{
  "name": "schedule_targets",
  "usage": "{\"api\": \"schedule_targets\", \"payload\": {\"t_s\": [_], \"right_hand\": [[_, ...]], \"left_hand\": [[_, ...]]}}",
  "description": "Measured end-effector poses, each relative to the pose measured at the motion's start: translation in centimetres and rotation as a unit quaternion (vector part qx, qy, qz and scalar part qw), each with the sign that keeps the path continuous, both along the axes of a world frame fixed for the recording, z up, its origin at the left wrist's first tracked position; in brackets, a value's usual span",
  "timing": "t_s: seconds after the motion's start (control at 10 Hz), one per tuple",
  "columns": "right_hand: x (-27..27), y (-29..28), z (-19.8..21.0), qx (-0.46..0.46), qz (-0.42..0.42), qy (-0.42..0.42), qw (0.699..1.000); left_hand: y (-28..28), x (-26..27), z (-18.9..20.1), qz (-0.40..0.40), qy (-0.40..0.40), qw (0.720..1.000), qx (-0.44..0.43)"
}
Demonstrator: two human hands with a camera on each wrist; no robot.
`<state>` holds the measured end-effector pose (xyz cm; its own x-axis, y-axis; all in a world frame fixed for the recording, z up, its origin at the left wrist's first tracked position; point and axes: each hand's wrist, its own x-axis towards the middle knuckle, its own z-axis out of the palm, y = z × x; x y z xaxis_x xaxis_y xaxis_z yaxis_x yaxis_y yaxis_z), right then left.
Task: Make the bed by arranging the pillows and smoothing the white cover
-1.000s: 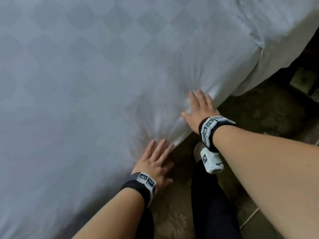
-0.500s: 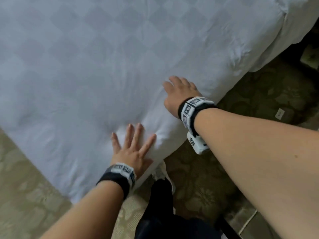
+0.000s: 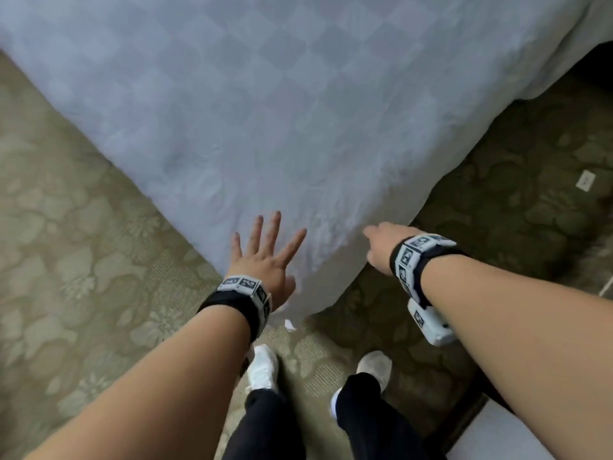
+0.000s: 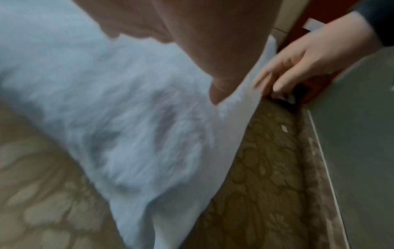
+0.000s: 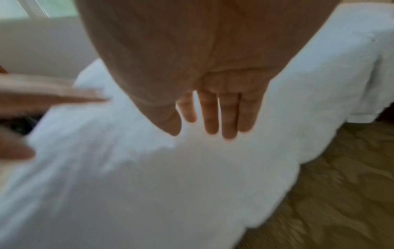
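Observation:
The white checkered cover [image 3: 298,111] lies over the bed, and its near corner hangs toward the floor in front of me. My left hand [image 3: 262,254] lies flat on that corner with its fingers spread. My right hand [image 3: 381,247] is at the corner's right side, at the cover's edge; its fingers are hidden in the head view. In the right wrist view the right hand's fingers [image 5: 213,114] are straight over the cover [image 5: 170,185]. The left wrist view shows the right hand [image 4: 309,59] touching the hanging edge of the cover [image 4: 127,134]. No pillows are in view.
Patterned olive carpet [image 3: 83,260] surrounds the bed corner on both sides. My two white shoes [image 3: 263,366] [image 3: 373,366] stand just short of the corner. A small white scrap [image 3: 585,180] lies on the carpet at the right. A pale wall and baseboard [image 4: 351,151] run along the right.
Both hands have slid along the bed's edge to its near corner, and the view has pulled back. The left hand's fingers are spread wider; the right hand has dropped to the corner's side.

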<state>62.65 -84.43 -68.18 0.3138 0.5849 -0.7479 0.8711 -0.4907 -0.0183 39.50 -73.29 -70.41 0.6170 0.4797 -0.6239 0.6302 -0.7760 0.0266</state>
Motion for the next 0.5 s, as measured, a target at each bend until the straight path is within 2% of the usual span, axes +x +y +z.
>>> {"api": "schedule_targets", "payload": {"t_s": [0.1,0.2,0.3,0.4,0.5], "right_hand": [[-5.4,5.7,0.0,0.162,0.045,-0.053,0.984],[-11.5,7.7,-1.4,0.181,0.060,-0.068,0.979],[-18.5,6.2,-2.5,-0.029,0.021,-0.027,0.999],[-23.9,6.3,1.7,-0.235,0.056,0.024,0.970],[-26.2,11.2,7.6,-0.271,0.061,0.026,0.960]], "left_hand": [[0.2,-5.2,-2.7,0.000,0.041,0.994,-0.100],[1.7,-11.3,-3.9,-0.041,0.071,0.981,-0.175],[4.8,-19.5,-3.8,-0.027,0.157,0.958,-0.239],[11.1,-27.3,-0.8,0.026,0.151,0.962,-0.225],[20.3,-29.6,4.6,0.124,0.041,0.980,-0.153]]}}
